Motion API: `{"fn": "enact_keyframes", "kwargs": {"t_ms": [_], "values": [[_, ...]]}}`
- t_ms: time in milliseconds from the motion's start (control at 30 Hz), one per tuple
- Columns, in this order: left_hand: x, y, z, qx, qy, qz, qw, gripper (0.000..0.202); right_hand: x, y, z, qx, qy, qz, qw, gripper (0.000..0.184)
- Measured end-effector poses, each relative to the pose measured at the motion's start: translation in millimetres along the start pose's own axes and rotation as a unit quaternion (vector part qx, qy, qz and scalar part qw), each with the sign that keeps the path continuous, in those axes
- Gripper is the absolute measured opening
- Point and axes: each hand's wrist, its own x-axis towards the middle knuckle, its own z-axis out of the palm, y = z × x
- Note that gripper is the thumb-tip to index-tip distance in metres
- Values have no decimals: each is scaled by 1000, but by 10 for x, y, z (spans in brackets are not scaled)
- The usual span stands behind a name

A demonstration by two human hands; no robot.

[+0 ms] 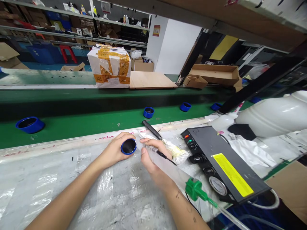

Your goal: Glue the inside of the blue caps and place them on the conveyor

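Observation:
My left hand [117, 147] is closed around a small blue round cup [128, 147] with a dark inside, its opening tilted toward me. Close by on the right, my right hand [158, 159] grips a dispensing syringe [172, 170] with a milky barrel. A green cap [194, 189] and a clear hose close off the syringe's rear end. Its front end points at the blue cup, though I cannot make out whether the two touch. Beyond my right hand lies a tool with a black textured handle [151, 129], beside a stained wipe [176, 150].
A black dispenser box [225, 163] with lit buttons and a gauge stands to the right. Past the plastic-covered bench [115, 198] runs a green belt [96, 123], carrying several blue cups [148, 112]. A taped carton [111, 67] and a white jug [275, 111] stand farther off.

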Motion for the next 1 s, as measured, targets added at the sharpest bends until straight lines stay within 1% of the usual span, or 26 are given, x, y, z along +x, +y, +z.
{"fn": "enact_keyframes", "kwargs": {"t_ms": [233,433,600,700,833,1000], "values": [[4,19,-5,0,4,2,1000,36,-8,6,-1,-18,7,-25,999,19],[3,32,-17,1,-8,-6,1000,37,10,-28,-17,-21,-4,-9,1000,16],[0,35,-17,8,-1,-9,1000,39,2,-14,-39,-21,-23,-3,1000,19],[0,35,-16,9,-1,-11,1000,40,-6,-3,-56,-20,-23,-3,1000,18],[0,32,-17,8,-3,-16,1000,39,1,-13,-71,-23,-32,14,999,20],[3,29,-20,10,-4,-16,1000,40,17,-16,-51,-16,-17,18,1000,15]]}}
